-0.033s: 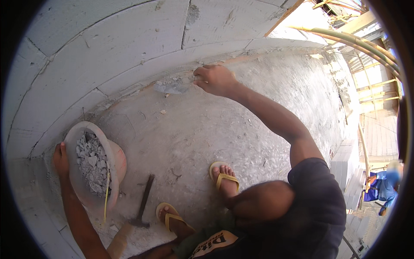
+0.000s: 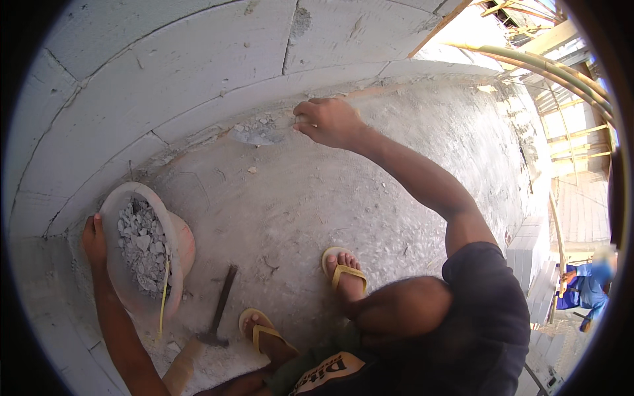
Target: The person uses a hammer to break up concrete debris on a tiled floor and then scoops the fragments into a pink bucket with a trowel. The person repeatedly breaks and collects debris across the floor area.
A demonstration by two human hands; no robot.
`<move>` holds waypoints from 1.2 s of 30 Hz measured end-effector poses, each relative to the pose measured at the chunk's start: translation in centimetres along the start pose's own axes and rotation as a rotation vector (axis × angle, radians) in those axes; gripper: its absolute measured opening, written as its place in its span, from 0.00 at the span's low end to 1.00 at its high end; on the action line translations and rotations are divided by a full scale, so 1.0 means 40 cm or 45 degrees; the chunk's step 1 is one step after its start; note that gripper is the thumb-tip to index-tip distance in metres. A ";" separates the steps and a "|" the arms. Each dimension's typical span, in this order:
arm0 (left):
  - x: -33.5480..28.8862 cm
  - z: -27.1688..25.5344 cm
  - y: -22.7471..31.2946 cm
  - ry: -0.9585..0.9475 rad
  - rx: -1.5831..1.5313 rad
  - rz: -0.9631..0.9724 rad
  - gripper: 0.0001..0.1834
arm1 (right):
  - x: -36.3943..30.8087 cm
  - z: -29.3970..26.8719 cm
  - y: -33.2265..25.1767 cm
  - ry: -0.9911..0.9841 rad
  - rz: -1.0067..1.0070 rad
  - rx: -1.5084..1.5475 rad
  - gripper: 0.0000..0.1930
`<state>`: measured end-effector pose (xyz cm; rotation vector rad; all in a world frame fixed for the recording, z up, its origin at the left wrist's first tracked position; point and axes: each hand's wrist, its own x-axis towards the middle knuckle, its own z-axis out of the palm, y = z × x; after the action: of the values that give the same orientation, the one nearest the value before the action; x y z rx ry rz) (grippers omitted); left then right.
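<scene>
My right hand (image 2: 329,123) is closed round the handle of a trowel, low beside the block wall. The grey trowel blade (image 2: 261,136) lies almost flat on the floor, with crumbled rubble on and behind it; the handle is mostly hidden by my fingers. On the left, my left hand (image 2: 94,241) grips the rim of a pale, dusty basin (image 2: 177,290). That basin tilts toward the wall and holds broken grey rubble (image 2: 142,244). A thin yellow strip (image 2: 164,300) hangs over its rim.
A hammer (image 2: 221,307) lies on the dusty floor between the basin and my sandalled feet (image 2: 347,277). The block wall (image 2: 191,72) runs along the far side. Stacked blocks (image 2: 528,244), bent poles (image 2: 538,63) and another person in blue (image 2: 584,290) are at the right.
My right hand and the trowel have shifted very slightly left along the foot of the wall. My left hand stays on the basin rim.
</scene>
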<state>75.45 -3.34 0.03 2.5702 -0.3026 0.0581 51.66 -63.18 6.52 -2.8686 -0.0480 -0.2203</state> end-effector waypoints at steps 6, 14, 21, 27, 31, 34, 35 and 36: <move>0.001 -0.018 -0.012 -0.030 -0.028 -0.033 0.25 | 0.119 -0.107 -0.334 -0.184 -0.303 0.586 0.15; 0.037 0.024 -0.133 0.044 -0.073 0.067 0.23 | 0.120 0.029 -0.455 -1.140 0.199 1.737 0.16; 0.007 -0.023 -0.110 0.059 -0.102 -0.006 0.25 | 0.023 0.061 -0.112 -0.286 -0.114 0.525 0.17; 0.011 -0.012 -0.072 0.048 -0.090 0.072 0.24 | -0.166 0.137 0.218 -0.404 0.287 0.185 0.17; 0.008 -0.024 -0.070 0.028 -0.087 0.051 0.24 | -0.174 0.157 0.305 -0.409 0.326 0.163 0.17; 0.003 -0.017 -0.047 0.035 -0.052 0.068 0.24 | -0.154 0.169 0.362 -0.426 0.364 0.111 0.17; 0.002 -0.018 -0.043 0.047 -0.012 0.074 0.23 | -0.149 0.176 0.385 -0.401 0.397 0.122 0.17; 0.002 -0.017 -0.041 0.059 0.026 0.081 0.23 | -0.144 0.181 0.410 -0.376 0.432 0.133 0.17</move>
<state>75.92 -1.64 -0.26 2.5756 -0.3683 0.1443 47.87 -77.19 -5.50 -2.7240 0.3571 0.2632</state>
